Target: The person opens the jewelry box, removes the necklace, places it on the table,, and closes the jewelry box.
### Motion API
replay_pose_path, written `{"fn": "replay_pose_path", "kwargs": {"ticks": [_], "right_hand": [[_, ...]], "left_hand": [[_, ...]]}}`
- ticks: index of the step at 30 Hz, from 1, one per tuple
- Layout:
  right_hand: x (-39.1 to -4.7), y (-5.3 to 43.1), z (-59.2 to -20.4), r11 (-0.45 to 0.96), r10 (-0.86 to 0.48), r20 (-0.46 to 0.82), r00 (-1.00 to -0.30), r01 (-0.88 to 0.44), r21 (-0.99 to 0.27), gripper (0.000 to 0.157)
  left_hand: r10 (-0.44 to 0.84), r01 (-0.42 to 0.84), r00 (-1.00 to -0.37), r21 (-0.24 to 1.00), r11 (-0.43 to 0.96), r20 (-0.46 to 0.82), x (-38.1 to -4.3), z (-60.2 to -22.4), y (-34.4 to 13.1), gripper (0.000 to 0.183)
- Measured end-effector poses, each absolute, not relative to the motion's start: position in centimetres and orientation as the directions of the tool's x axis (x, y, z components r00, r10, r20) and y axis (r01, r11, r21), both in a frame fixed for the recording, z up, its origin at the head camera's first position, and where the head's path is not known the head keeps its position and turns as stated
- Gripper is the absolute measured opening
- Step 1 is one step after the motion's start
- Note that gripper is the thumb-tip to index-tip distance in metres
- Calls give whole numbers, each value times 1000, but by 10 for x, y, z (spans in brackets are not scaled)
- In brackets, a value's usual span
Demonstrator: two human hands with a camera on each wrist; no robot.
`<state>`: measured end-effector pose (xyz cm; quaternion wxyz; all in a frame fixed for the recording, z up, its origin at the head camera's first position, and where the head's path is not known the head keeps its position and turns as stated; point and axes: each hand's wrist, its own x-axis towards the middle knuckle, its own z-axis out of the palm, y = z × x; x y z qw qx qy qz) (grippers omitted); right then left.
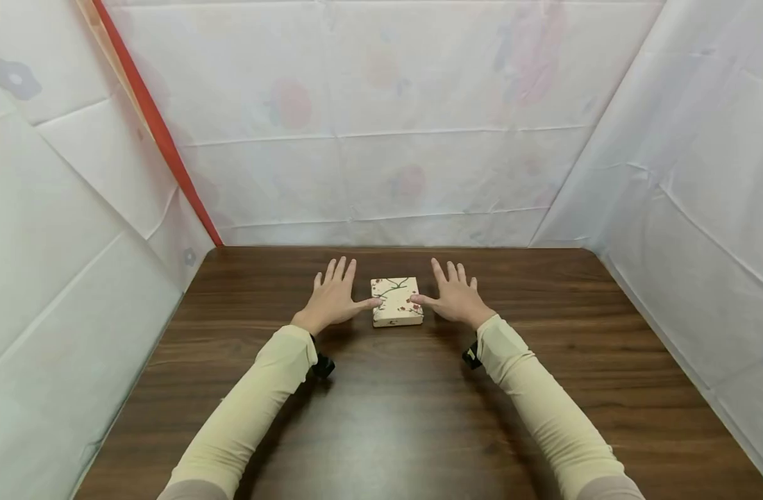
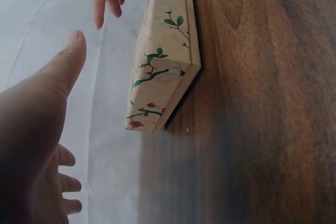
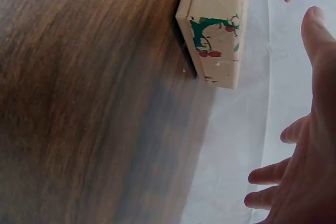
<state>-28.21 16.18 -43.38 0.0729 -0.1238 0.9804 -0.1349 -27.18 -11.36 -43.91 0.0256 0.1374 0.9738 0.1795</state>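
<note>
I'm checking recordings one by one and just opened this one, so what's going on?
A person's left grip and right grip are spread open on either side of a cream box with a flowering-branch print, which lies flat on a dark wood-grain table. The wrist views show each clear of it; nothing is held.

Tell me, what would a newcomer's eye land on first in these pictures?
Probably the cream box with printed blossom branches, on the dark wooden table. The left hand and right hand flank it, fingers spread. Next might come the red strip slanting down the pale backdrop at the head view's left.
</note>
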Motion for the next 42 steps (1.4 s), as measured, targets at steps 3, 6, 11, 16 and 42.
{"fn": "replay_pose_path", "kwargs": {"ticks": [3, 6, 11, 16, 42], "right_hand": [[-282, 162, -437, 928, -269, -108, -957, -228, -295, 103], [-282, 162, -439, 924, -276, -104, -955, -235, -301, 104], [-283, 163, -440, 921, -286, -103, -953, -244, -302, 105], [-282, 164, -441, 920, -299, -113, -947, -255, -297, 105], [-282, 157, -450, 900, -373, -170, -912, -311, -307, 111]], "left_hand": [[288, 266, -957, 375, 888, -4, -272, -441, -113, 110], [301, 277, -954, 392, 877, -1, -274, -445, -112, 110], [305, 270, -952, 408, 872, -21, -277, -450, -107, 111], [323, 269, -944, 424, 865, -61, -277, -452, -102, 110], [374, 280, -919, 463, 841, -125, -276, -469, -92, 123]]}}
